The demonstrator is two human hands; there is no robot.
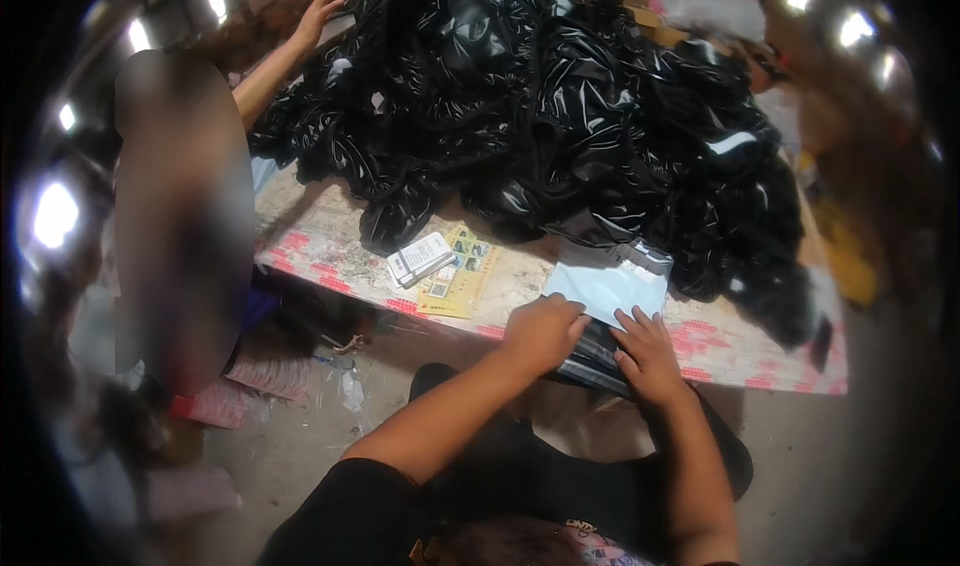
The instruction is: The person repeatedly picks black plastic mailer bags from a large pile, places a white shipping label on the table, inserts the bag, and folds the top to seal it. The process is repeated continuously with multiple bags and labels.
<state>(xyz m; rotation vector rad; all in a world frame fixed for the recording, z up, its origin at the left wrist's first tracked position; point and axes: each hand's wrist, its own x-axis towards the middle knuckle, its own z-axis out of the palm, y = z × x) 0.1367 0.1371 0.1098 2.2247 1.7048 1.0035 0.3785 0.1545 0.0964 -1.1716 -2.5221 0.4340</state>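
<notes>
A pale blue sheet [605, 288] lies on the near side of the table, partly over a folded glossy black garment [592, 351] at the table's edge. My left hand [543, 334] is closed at the left side of the black fold, its thumb along the lower edge of the sheet; exactly what is pinched is partly hidden under the fingers. My right hand [650, 356] rests with fingers stretched and spread, the tips on the sheet's lower right part and the thumb by the black fold. A dark grey piece with a white label [645, 259] shows just beyond the sheet.
A big heap of glossy black garments [560, 96] covers most of the table [330, 256]. White cards [420, 259] lie on a yellow printed sheet [458, 286] to the left. At the far left a blurred person reaches an arm [290, 61] toward the heap.
</notes>
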